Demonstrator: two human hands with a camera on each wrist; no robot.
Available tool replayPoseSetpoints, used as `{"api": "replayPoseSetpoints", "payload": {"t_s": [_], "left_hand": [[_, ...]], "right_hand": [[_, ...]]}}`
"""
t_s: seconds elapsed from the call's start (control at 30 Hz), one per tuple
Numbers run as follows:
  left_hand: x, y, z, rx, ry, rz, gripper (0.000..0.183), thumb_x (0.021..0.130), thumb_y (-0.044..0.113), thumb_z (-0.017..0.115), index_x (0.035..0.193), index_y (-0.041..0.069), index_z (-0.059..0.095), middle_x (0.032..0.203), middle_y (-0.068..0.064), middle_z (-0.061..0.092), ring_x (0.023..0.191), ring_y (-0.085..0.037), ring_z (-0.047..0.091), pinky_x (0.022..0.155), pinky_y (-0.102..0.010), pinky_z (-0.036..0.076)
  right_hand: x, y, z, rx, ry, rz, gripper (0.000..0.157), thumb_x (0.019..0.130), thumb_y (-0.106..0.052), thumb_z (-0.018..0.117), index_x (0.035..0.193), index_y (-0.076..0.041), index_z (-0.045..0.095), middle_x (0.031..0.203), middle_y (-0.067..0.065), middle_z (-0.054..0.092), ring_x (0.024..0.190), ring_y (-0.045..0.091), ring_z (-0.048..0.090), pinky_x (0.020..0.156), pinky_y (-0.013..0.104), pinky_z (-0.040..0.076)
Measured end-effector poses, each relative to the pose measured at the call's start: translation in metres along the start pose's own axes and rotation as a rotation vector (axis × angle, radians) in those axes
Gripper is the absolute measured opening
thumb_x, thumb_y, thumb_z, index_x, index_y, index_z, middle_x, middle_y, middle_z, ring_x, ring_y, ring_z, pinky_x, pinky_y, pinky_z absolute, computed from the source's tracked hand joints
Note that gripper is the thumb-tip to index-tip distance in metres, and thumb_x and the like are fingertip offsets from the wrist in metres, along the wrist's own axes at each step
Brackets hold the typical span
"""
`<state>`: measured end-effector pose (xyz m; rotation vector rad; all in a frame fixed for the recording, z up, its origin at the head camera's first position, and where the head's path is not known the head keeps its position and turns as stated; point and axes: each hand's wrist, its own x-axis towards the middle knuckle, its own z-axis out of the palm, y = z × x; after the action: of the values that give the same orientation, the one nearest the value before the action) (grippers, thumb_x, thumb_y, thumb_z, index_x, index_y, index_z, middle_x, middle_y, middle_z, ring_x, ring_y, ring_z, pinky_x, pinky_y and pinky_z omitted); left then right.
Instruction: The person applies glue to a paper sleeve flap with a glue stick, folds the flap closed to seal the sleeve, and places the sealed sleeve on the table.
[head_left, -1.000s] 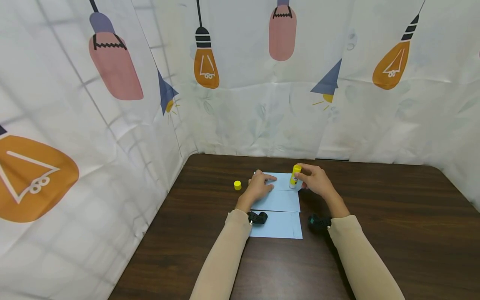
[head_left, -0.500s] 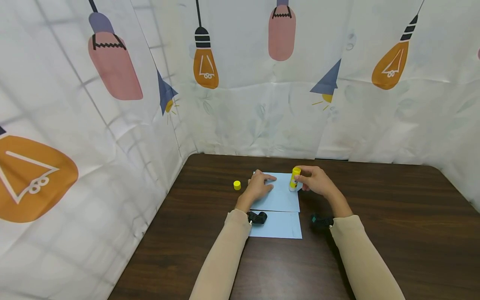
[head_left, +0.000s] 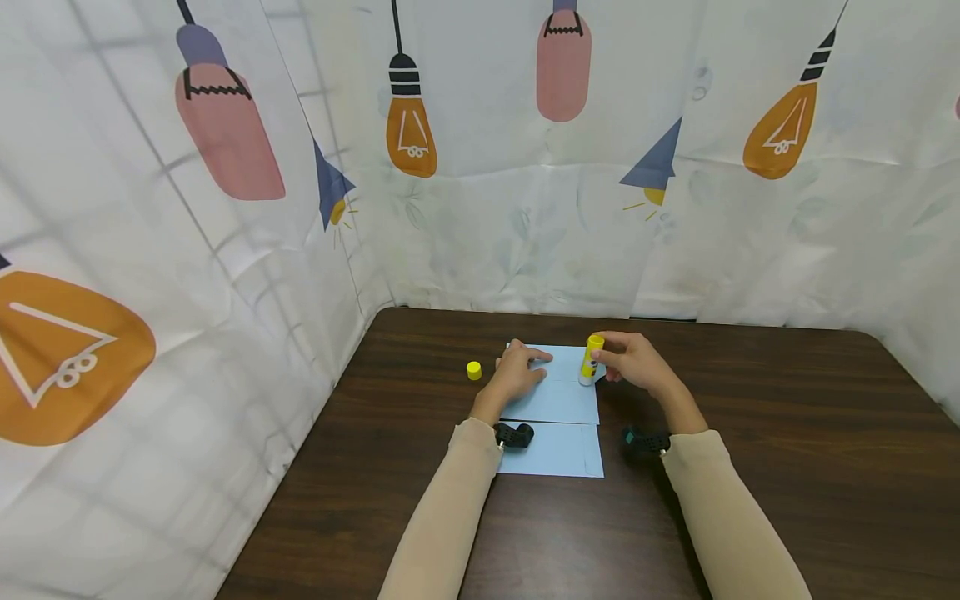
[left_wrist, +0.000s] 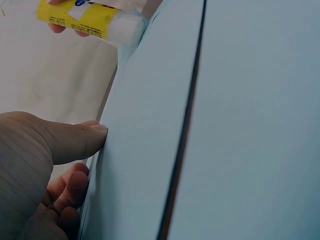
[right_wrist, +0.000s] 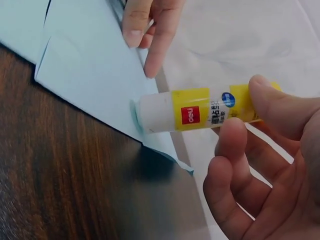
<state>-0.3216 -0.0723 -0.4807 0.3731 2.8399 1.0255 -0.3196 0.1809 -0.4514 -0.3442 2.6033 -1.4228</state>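
Note:
A light blue sheet of paper (head_left: 562, 402) with a crease lies on the table. My left hand (head_left: 516, 372) rests on its left part, thumb and index finger stretched out on the paper. At the sheet's upper right, my right hand (head_left: 633, 364) holds a yellow and white glue stick (right_wrist: 192, 111) between thumb and fingers. The stick's white end points down and meets the paper near its right edge, where a small corner flap (right_wrist: 167, 154) sticks out past the edge. The glue itself is hidden under the white end.
A second light blue sheet (head_left: 558, 454) lies nearer the body, just below the first. The yellow glue cap (head_left: 474, 371) stands on the dark wooden table (head_left: 787, 417) to the left of the left hand. A printed white curtain (head_left: 480, 233) hangs behind the table.
My right hand and the glue stick have shifted slightly toward the body along the sheet's right side. My left hand and both sheets stay where they were.

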Motion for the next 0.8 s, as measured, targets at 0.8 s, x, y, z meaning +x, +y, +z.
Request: {"api": "replayPoseSetpoints", "payload": {"t_s": [0.8], "left_hand": [[0.000, -0.001, 0.001, -0.009, 0.015, -0.011, 0.030, 0.100, 0.020, 0.066, 0.129, 0.025, 0.073, 0.117, -0.007, 0.052, 0.104, -0.020, 0.047, 0.090, -0.039, 0.032]], "right_hand": [[0.000, 0.022, -0.007, 0.580, 0.223, 0.248, 0.058, 0.102, -0.046, 0.059, 0.139, -0.002, 0.050, 0.096, -0.003, 0.059, 0.064, 0.004, 0.059, 0.066, 0.019, 0.053]]}}
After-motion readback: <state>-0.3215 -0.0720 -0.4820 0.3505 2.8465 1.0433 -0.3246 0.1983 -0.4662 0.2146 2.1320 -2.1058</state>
